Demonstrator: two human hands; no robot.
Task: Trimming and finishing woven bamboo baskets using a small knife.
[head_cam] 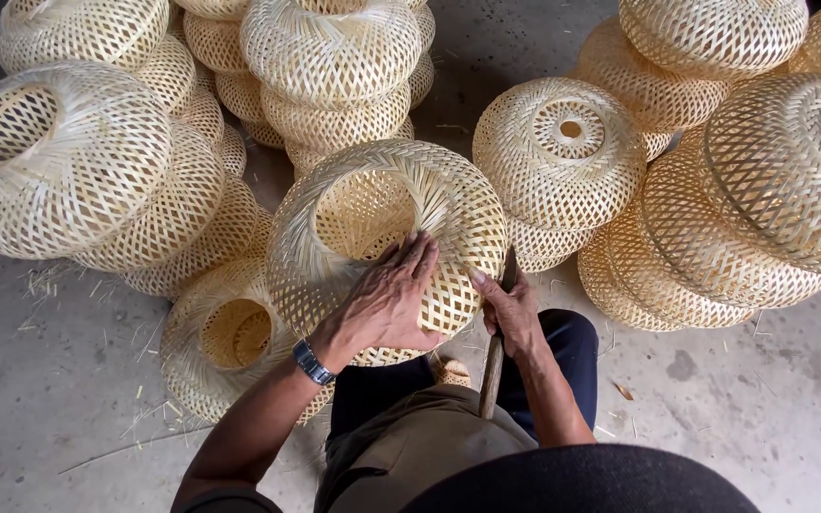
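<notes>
Woven bamboo lampshade (387, 233) rests tilted on the person's lap, opening facing up-left. Left hand (387, 299) lies spread, palm flat, upon its near side. Right hand (510, 309), at its right edge, grips a dark stick-like tool (493, 375).

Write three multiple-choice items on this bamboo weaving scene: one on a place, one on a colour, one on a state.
1. Where does the left hand rest?
A. on the woven shade on the lap
B. on the floor
C. on the far stack

2. What colour is the wristwatch band?
A. red
B. dark blue
C. yellow

3. What is the right hand doing?
A. hanging open
B. gripping a dark stick
C. resting flat on the floor

Answers: 1 A, its palm lies on the woven shade; 2 B, the band looks dark blue; 3 B, the fingers wrap the dark stick.
</notes>
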